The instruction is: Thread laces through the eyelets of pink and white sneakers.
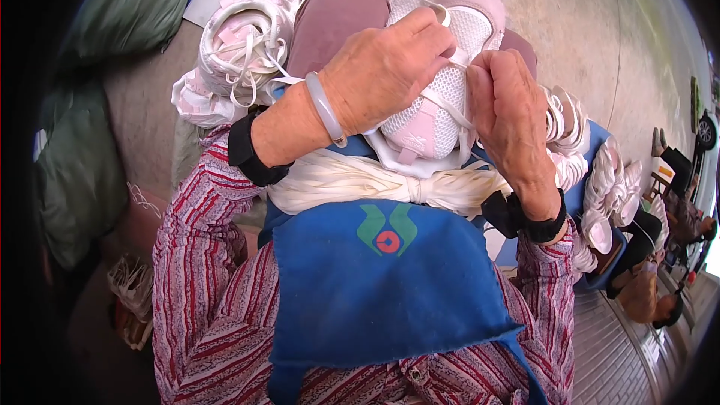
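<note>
Shoe (pixel 415 116) in pink and white, with a mesh upper, lies in the head view in front of the person's lap, between two rounded maroon shapes and under both hands. A white lace (pixel 445 105) crosses its upper, and a small loop of it stands free above the left knuckles. The left hand (pixel 394 64) has thumb and fingertips together, apparently pinching the lace at the middle of the upper. The right hand (pixel 511 109) faces it from the other side, fingers curled in and thumb against them; a strand seems to pass between the two hands, though I cannot tell exactly what the right fingertips grip

As for progress, the threading looks part done: the lace is on the shoe, but with strands slack and a loop loose it does not appear finished. Tightening or further threading probably remains; the hands hide how many eyelets are filled. On the left, the piled shoes (pixel 238 56) carry white laces with loops hanging free, so they may be laced already, though not visibly tied. More pale shoes (pixel 611 187) stand to the right, their lacing too small to judge. A thick cream bundle of laces (pixel 337 180), gathered at its middle, lies above the blue apron (pixel 360 300), suggesting plenty of stock left
</note>
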`<state>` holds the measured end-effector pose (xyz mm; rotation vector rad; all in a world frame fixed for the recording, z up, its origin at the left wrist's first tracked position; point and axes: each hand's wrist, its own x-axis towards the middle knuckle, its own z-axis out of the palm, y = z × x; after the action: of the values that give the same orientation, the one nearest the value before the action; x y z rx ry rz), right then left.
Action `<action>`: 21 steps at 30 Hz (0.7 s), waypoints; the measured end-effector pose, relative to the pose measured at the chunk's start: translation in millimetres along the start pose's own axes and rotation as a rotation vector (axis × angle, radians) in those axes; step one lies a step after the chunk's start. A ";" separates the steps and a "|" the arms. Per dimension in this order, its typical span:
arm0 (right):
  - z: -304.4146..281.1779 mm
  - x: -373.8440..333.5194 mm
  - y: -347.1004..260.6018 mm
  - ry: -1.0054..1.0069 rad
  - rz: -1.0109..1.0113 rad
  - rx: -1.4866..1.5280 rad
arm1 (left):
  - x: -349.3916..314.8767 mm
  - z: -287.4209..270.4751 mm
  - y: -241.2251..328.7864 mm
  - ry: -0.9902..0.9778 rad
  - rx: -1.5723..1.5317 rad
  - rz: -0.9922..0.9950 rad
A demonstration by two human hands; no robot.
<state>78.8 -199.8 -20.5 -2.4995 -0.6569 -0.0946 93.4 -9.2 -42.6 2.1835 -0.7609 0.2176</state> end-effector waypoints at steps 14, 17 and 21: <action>-3.7 1.0 7.4 0.002 -0.083 0.049 | -0.2 -0.3 1.5 0.001 -0.054 -0.022; -5.4 5.1 8.0 -0.032 -0.128 -0.009 | 0.5 -2.7 0.2 -0.007 -0.045 -0.013; -10.1 6.1 8.4 -0.099 -0.127 -0.025 | -0.3 -1.2 0.8 -0.009 -0.047 -0.021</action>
<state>88.8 -208.7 -14.8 -2.4976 -0.8599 -0.0259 92.8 -8.6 -41.5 2.1488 -0.7401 0.1775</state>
